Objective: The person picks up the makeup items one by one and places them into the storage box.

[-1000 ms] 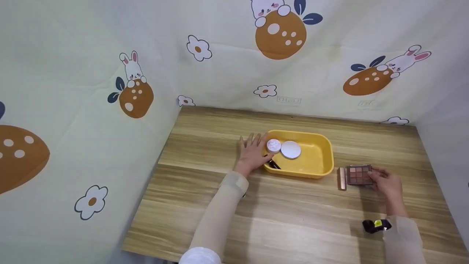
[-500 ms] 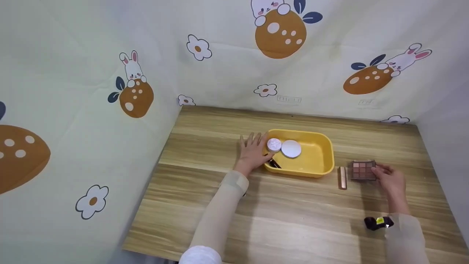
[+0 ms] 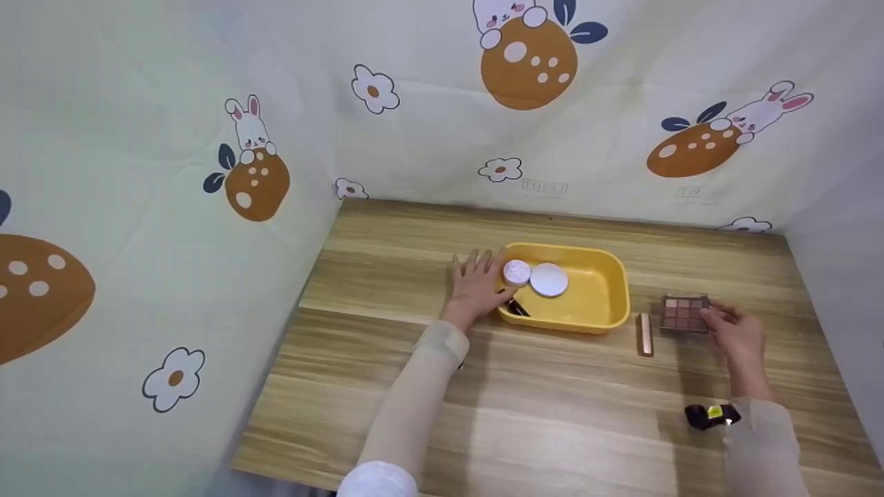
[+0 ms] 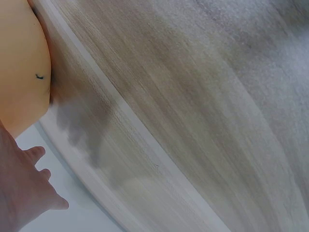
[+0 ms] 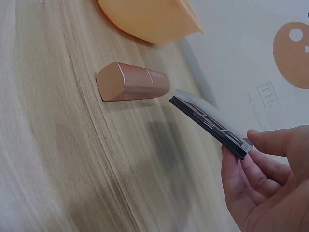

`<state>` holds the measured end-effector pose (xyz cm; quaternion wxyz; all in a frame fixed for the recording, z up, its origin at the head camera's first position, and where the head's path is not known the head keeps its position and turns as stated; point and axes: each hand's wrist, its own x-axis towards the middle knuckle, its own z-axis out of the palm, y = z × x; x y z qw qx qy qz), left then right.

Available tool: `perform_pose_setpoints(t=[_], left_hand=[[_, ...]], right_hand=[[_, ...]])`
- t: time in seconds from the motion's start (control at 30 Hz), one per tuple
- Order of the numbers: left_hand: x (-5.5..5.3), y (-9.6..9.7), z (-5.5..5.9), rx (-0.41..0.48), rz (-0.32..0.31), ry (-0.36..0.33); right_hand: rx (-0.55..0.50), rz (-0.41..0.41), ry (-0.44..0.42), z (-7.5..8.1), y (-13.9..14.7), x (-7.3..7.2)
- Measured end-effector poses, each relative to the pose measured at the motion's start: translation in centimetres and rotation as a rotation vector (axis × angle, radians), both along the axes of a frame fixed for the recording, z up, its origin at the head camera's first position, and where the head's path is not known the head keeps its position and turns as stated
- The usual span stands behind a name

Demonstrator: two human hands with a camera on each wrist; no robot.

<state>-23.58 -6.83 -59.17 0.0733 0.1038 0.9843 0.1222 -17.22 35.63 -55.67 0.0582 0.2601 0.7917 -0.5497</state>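
Observation:
My right hand (image 3: 740,337) pinches the right edge of an eyeshadow palette (image 3: 684,314) between thumb and fingers. In the right wrist view the palette (image 5: 207,121) is tilted and held above the table, with its clear lid on top. A rose-gold lipstick tube (image 3: 646,335) lies left of it. My left hand (image 3: 475,293) rests at the left end of a yellow tray (image 3: 597,300), fingers spread outside and thumb over the rim. Inside the tray are a small patterned round jar (image 3: 516,273), a white round compact (image 3: 549,280) and a dark slim item (image 3: 516,308), partly hidden by the thumb.
The wooden table (image 3: 387,276) meets a printed cloth wall (image 3: 428,124) at the back and sides. A black device with a yellow label (image 3: 713,415) sits by my right wrist.
My right hand has lifted the palette and moved it slightly right and away from me, off from beside the lipstick tube. The left hand and the tray stay put.

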Motion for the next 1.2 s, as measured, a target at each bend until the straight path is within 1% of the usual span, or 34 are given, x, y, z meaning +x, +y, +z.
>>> perform_pose_setpoints(t=[0.2, 0.43, 0.7, 1.03, 1.13, 1.2], left_hand=[[0.0, -0.1, 0.1, -0.002, -0.003, -0.002], [0.0, -0.1, -0.1, 0.004, -0.003, -0.010], [0.0, -0.1, 0.0, -0.001, 0.000, -0.010], [0.0, 0.0, 0.1, 0.005, 0.002, -0.013], [-0.1, 0.0, 0.0, 0.008, 0.004, -0.019], [-0.1, 0.0, 0.0, 0.007, 0.006, -0.026]], right_hand=[[0.003, -0.009, 0.019, 0.0, -0.5, -0.2], [-0.053, -0.025, 0.032, 0.1, -0.8, -0.6], [-0.062, -0.020, 0.047, 0.3, -1.1, -0.8], [-0.184, -0.055, 0.083, 0.7, -1.7, -0.9], [-0.193, -0.053, 0.090, 0.9, -2.0, -1.0], [-0.165, -0.040, 0.092, 1.0, -2.1, -1.0]])
